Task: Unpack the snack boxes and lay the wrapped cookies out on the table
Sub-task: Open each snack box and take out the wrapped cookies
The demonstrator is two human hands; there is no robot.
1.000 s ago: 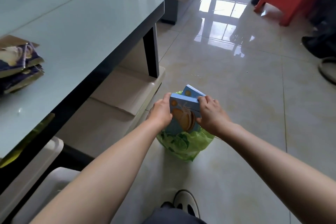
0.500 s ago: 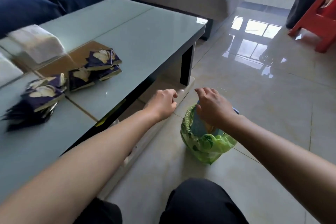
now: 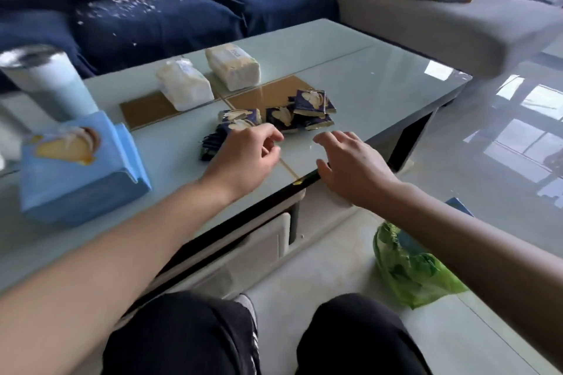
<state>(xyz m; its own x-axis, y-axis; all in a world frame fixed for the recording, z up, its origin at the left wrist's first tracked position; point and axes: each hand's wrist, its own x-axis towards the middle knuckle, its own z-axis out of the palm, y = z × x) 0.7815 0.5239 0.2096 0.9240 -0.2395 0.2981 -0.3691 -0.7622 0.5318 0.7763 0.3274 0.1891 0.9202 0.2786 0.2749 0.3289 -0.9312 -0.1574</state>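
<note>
1. Reaching over the table (image 3: 380,76) in the head view, both hands hold nothing: the left hand (image 3: 248,158) hangs with fingers loosely curled just beside the wrapped cookies (image 3: 274,117), and the right hand (image 3: 350,166) is spread flat with fingers straight near the table's front edge
2. The cookies lie in a loose, overlapping heap of dark blue packets near the table's middle; a blue snack box (image 3: 79,167) stands on the table to the left, and a green bag (image 3: 411,274) sits on the floor to the right, with a blue corner showing at its top
3. To do this step well, I would spread the heap so no packet overlaps another, then take up the blue box
</note>
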